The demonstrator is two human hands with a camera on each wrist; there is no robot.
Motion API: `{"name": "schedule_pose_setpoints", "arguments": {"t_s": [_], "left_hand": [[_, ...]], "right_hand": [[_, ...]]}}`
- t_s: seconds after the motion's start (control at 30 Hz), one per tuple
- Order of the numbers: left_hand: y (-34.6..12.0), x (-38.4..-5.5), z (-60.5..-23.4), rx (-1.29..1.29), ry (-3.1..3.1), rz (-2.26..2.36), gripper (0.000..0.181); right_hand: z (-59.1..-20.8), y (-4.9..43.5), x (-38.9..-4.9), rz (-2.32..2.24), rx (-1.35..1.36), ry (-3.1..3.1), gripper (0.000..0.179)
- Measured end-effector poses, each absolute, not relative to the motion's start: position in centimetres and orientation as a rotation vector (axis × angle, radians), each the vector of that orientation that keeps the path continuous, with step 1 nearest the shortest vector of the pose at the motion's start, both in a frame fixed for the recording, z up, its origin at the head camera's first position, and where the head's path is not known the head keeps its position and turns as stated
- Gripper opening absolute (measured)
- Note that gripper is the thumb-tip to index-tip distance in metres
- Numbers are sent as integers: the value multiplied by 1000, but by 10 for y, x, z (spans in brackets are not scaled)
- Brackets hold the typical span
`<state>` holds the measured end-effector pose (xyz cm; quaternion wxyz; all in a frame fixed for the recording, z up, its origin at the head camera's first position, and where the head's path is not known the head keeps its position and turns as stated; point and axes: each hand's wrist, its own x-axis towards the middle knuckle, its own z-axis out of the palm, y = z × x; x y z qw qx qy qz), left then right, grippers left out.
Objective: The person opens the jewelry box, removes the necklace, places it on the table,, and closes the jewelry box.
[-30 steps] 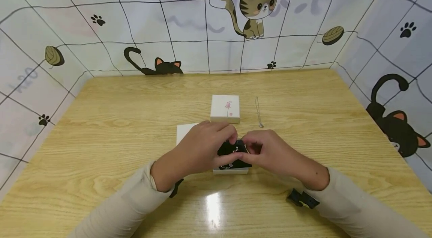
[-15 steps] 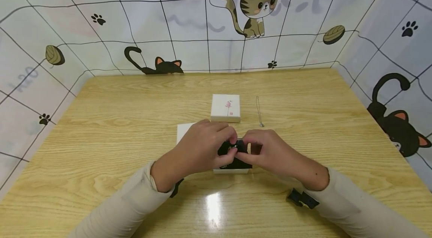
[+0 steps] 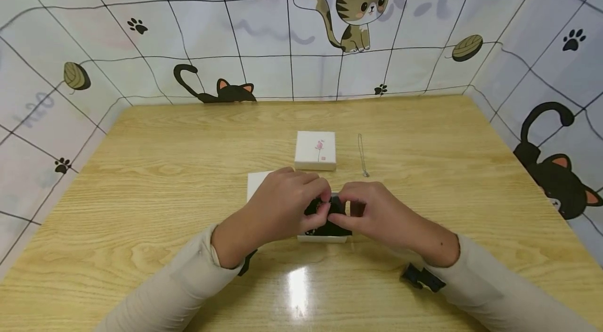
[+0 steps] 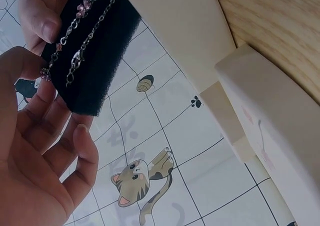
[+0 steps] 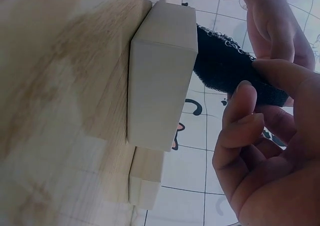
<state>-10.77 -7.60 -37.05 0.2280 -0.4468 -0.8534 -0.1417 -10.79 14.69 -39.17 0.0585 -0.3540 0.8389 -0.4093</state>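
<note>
A black foam pad (image 4: pixel 100 45) stands tilted up out of an open white box (image 3: pixel 325 239), with a silver bracelet (image 4: pixel 84 8) bearing pink flower charms across its face. My right hand (image 3: pixel 383 214) grips the pad by its edge, thumb on the front and fingers behind, as the right wrist view shows. Thumb and forefinger of my left hand (image 3: pixel 292 203) pinch the bracelet's end at the pad's edge, while its other fingers lie behind the pad.
Behind the hands sits a closed white box (image 3: pixel 314 148) with a pink flower print. A thin silver necklace (image 3: pixel 363 156) lies to its right on the wooden table (image 3: pixel 165 164). Part of a white lid (image 3: pixel 256 185) shows beyond my left hand. Cat-patterned cloth encloses the table.
My left thumb has drawn back from the right thumb and come up towards the left forefinger, at the bracelet. The right hand keeps its hold on the pad.
</note>
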Motion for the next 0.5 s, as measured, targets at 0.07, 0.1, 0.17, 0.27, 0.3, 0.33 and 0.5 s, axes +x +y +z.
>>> {"name": "schedule_pose_setpoints", "arguments": {"t_s": [0.07, 0.1, 0.17, 0.27, 0.3, 0.33, 0.5], "left_hand": [[-76, -108, -370, -1227, -2345, -388, 7], [-76, -108, -370, -1226, -2342, -391, 7], [-76, -108, -371, -1225, -2333, -400, 7], [-76, -107, -371, -1226, -2320, -413, 6], [-76, -108, -371, -1225, -2317, -414, 6], [-76, -108, -371, -1224, -2315, -417, 6], [-76, -108, -370, -1217, -2320, -433, 6]], "right_hand": [[-391, 147, -108, -1232, -1074, 2545, 12], [-391, 147, -108, -1230, -1079, 2548, 12], [-391, 147, -108, -1230, -1091, 2547, 12], [-392, 146, -108, -1238, -1106, 2541, 13], [-393, 146, -108, -1242, -1110, 2538, 13], [-393, 146, -108, -1246, -1109, 2533, 13], [-392, 146, -108, -1241, -1108, 2526, 14]]}}
